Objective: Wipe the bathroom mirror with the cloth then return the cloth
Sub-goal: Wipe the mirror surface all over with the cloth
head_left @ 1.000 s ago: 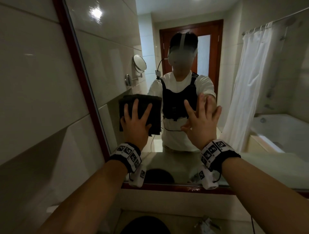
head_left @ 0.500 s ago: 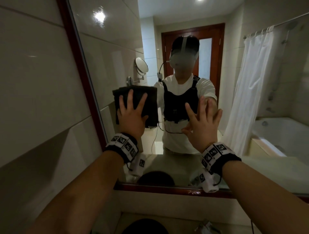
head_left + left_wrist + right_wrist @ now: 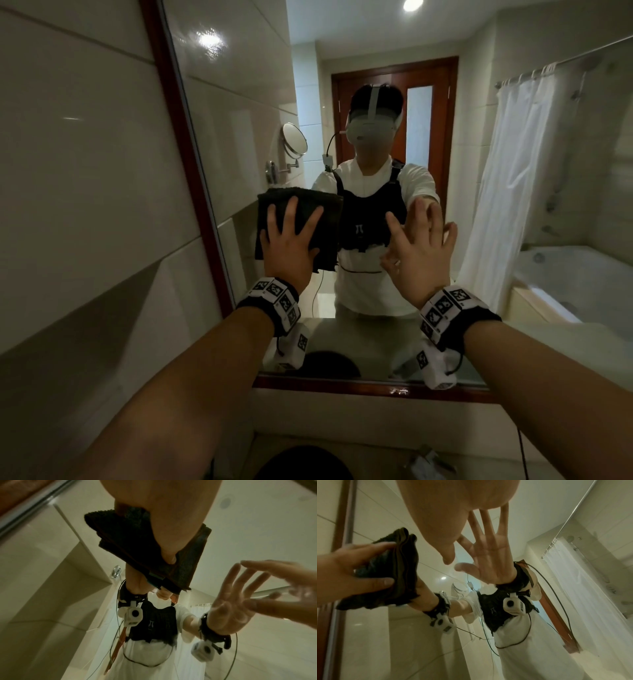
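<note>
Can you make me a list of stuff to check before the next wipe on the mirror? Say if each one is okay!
1. Cloth flat against the mirror: ok, it lies folded on the glass near the mirror's left side.
2. Left hand pressing the cloth: ok, fingers spread straight over it.
3. Right hand out of the cloth's way: ok, it is open, off to the right, holding nothing.
4. Right hand off the glass, so no fingerprints: cannot tell; its fingertips look very close to their reflection.
5. Glass above the cloth free to wipe: ok, nothing blocks it.
6. Smudges left on the glass: cannot tell.
</note>
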`<state>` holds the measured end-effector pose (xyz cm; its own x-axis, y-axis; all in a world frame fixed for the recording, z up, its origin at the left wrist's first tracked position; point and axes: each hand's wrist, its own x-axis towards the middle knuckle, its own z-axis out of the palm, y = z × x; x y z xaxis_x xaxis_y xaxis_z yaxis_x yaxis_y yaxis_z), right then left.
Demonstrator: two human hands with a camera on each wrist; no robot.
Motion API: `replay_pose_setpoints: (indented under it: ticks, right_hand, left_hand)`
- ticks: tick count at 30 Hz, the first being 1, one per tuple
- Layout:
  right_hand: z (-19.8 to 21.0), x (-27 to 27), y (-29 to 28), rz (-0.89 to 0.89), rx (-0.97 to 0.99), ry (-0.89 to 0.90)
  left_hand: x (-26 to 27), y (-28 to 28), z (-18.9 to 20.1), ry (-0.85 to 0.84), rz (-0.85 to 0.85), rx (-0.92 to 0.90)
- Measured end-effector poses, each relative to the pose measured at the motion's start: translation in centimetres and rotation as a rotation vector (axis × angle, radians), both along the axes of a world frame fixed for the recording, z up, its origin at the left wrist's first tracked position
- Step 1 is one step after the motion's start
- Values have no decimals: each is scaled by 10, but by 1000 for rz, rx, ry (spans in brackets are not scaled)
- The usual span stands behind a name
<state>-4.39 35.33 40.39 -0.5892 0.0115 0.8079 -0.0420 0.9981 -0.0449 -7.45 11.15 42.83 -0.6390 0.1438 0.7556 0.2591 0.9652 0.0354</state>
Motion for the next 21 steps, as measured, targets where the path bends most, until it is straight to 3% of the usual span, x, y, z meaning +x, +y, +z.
replay_pose_setpoints:
  ticks: [3,13,21]
  right_hand:
    - [19,10,-4,25,51,58]
    - [86,-1,-23,39,227,6]
    - [82,-20,-17,-3,238,-42]
  left_hand:
    - [-1,-9,3,10,-10,-11]
    - [-13,-68,11,22,-7,-49]
    - [-21,-98,15,25,35,26]
